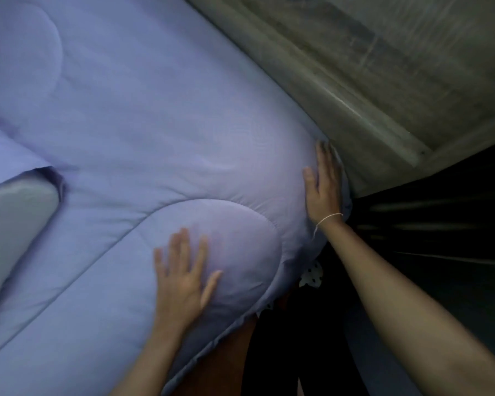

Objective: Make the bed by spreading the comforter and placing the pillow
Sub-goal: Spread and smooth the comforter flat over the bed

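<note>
A lavender-blue quilted comforter (143, 132) covers most of the view, spread over the bed. My left hand (183, 278) lies flat on it near its lower corner, fingers apart, holding nothing. My right hand (323, 190) rests open against the comforter's right edge, where the fabric meets the wall; a thin white string circles that wrist. At the left edge a pale grey pillow-like shape (15, 221) shows through a fold in the comforter. The image is dim and blurred.
A grey-green wall panel (383, 81) runs diagonally along the bed's far side. Dark floor or shadow (440, 238) fills the lower right. A small white cloth with black dots (312, 277) peeks out under the comforter's corner.
</note>
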### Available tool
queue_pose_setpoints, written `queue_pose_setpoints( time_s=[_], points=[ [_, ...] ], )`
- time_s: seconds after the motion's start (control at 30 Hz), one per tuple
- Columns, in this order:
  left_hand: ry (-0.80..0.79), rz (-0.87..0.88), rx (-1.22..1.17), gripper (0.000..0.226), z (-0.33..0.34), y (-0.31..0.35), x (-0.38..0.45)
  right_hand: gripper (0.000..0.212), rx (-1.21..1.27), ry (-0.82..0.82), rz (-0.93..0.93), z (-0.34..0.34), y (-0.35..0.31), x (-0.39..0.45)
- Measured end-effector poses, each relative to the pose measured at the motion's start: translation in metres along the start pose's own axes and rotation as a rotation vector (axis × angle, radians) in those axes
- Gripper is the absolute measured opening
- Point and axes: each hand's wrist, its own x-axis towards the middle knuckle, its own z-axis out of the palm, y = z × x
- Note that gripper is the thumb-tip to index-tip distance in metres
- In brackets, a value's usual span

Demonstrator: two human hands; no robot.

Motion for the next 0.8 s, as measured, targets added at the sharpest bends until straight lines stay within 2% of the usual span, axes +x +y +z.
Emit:
queue_pose_setpoints(
  time_s=[0.07,0.1,0.2,0.33,0.43,0.47,0.57,0.63,0.73,0.8],
  points=[
    [-0.036,-0.219,0.020,0.069,0.003,-0.016,-0.013,0.066,0.025,0.053,0.022,-0.004,-0.007,-0.005],
    [-0.053,-0.263,0.029,0.070,0.006,-0.019,-0.019,0.064,0.028,0.092,0.011,-0.004,-0.012,-0.011],
    [-0.069,-0.266,0.043,0.070,0.014,-0.016,-0.027,0.065,-0.059,0.067,-0.080,0.004,-0.012,-0.038],
    [-0.099,-0.262,0.018,0.072,0.012,-0.014,-0.031,0.070,-0.139,0.100,0.036,0.009,-0.022,-0.055],
    [-0.139,-0.249,-0.016,0.073,0.002,-0.015,-0.046,0.070,-0.377,-0.035,-0.197,0.013,-0.049,-0.075],
    [-0.154,-0.298,-0.036,0.073,-0.003,-0.015,-0.055,0.071,-0.453,-0.091,-0.212,0.014,-0.054,-0.082],
    [-0.151,-0.676,-0.155,0.074,-0.018,-0.030,-0.084,0.074,-0.519,-0.157,-0.190,0.010,-0.079,-0.083],
    [-0.170,-0.876,-0.212,0.079,-0.028,-0.048,-0.100,0.073,-0.523,-0.210,-0.333,0.010,-0.115,-0.076],
    [-0.249,-0.995,-0.254,0.087,-0.018,-0.073,-0.123,0.070,-0.576,-0.386,-0.587,0.027,-0.153,-0.070],
    [-0.272,-0.990,-0.243,0.088,-0.007,-0.077,-0.133,0.068,-0.691,-0.503,-0.668,0.040,-0.148,-0.067]
  ],
)
